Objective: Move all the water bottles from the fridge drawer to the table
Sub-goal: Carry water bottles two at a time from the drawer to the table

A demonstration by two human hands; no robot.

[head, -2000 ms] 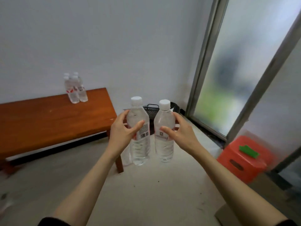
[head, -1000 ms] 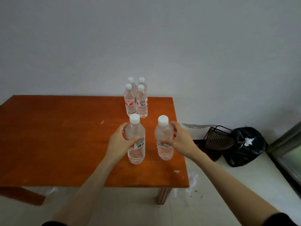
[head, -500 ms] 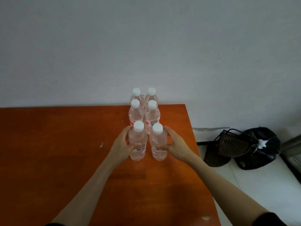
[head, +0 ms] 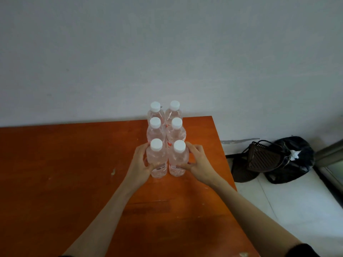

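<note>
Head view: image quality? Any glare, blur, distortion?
Head view: dim, flat light, no hard shadows; no glare on the bottles; table edge bows from wide-angle distortion; soft overall, bottle labels unreadable; both hands sharp enough, no motion blur.

Six clear plastic water bottles with white caps stand upright on the orange-brown wooden surface, in two columns of three running toward the wall near its far right corner. The front left bottle shows a barcode label low on its body; the front right bottle stands just beside it. Behind them come the middle left bottle and middle right bottle, red marks showing on their labels, then the back left bottle and back right bottle nearest the wall.
</note>
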